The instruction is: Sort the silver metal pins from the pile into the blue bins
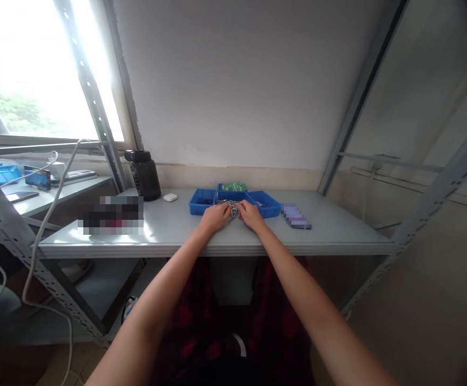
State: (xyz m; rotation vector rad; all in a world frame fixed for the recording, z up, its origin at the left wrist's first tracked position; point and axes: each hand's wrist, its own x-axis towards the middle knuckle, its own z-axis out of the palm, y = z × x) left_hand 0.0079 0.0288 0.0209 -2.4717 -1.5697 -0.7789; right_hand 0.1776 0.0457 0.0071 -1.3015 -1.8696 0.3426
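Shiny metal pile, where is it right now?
In the head view, the shiny metal pile is near the middle of the picture, between the left hand and the right hand, close by the blue trays on the table.

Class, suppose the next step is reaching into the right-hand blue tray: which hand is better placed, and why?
Probably the right hand: it is beside that tray, while the left hand is farther off, on the other side of the metal pieces.

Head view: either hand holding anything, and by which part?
Can't tell: the left hand and right hand are at the metal parts, one each side, but any grip is too small to make out.
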